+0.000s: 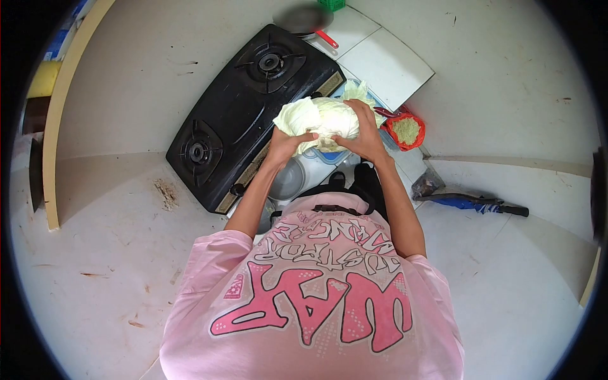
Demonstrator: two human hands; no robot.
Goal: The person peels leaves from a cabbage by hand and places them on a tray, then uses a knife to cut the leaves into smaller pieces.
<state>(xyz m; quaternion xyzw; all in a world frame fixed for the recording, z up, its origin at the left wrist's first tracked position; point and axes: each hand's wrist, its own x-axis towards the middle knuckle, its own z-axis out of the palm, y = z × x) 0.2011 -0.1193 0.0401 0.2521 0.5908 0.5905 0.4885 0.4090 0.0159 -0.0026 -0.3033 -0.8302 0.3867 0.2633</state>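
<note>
A pale green cabbage with loosened outer leaves is held up in front of me by both hands. My left hand grips its left side, thumb pointing inward along the near face. On the right side, my right hand is wrapped over the cabbage, with its thumb on the near face too. Underneath, a blue container shows in part; the cabbage hides most of it. One leaf sticks out at the far right of the head.
A black two-burner gas stove stands at the left, with a red-handled pan behind it. A red bag of pale green bits lies at the right. Below it are a folded blue umbrella and, nearer the stove, a grey bowl.
</note>
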